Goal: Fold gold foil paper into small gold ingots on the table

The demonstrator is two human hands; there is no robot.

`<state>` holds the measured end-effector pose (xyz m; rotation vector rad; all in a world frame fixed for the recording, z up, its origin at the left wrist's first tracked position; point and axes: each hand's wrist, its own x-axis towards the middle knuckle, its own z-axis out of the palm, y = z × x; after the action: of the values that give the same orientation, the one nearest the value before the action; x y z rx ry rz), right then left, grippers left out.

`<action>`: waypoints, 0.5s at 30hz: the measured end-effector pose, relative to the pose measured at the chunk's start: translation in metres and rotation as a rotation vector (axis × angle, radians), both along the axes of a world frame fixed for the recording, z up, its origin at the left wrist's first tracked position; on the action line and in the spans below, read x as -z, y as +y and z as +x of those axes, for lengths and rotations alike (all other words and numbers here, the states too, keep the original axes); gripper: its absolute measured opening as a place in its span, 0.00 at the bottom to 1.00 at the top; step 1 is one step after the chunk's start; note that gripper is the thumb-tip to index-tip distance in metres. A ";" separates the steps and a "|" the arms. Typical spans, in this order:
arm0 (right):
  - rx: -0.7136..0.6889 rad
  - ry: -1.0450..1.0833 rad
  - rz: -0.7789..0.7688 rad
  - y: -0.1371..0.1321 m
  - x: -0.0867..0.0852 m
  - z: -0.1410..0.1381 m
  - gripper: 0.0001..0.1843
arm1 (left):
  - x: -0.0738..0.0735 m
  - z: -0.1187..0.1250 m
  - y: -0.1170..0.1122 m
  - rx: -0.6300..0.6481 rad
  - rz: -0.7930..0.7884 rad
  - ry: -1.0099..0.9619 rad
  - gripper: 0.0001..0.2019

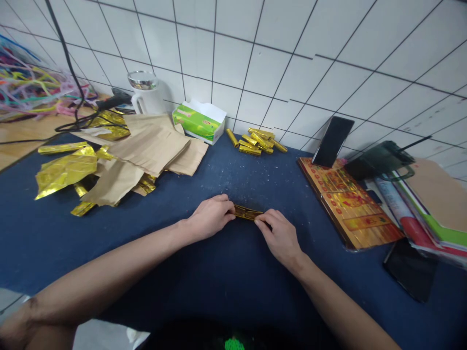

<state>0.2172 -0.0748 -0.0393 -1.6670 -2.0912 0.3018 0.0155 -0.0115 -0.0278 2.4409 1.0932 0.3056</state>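
Observation:
Between my two hands stretches a narrow folded strip of gold foil paper (247, 212), low over the middle of the dark blue tabletop (226, 272). My left hand (212, 216) pinches its left end, fingers closed. The right end is pinched between thumb and fingers of my right hand (279, 236). Part of each end is hidden by the fingers. Beyond my hands, close to the wall, lies a small heap of rolled gold foil pieces (259, 141). A flat pack of gold and red printed paper (350, 204) rests to the right of my right hand.
Brown paper sheets (153, 146) and crumpled gold foil (67, 167) spread over the left side. A green tissue pack (199, 121) and a white mug (148, 97) stand by the tiled wall. At right are a propped phone (332, 141), a dark jug (379, 160) and a black phone (410, 270).

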 end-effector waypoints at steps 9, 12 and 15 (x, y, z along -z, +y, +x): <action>-0.070 -0.092 0.080 -0.004 0.002 0.001 0.10 | -0.005 -0.002 0.001 0.047 -0.013 0.036 0.05; -0.093 -0.102 0.121 -0.005 0.004 0.003 0.10 | -0.007 -0.003 0.001 0.074 -0.006 0.052 0.05; -0.093 -0.071 0.125 -0.004 0.004 0.003 0.11 | -0.007 -0.003 0.002 0.058 -0.027 0.034 0.04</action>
<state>0.2205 -0.0787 -0.0437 -1.5324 -2.1958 0.1386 0.0126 -0.0091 -0.0209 2.4574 1.0317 0.2311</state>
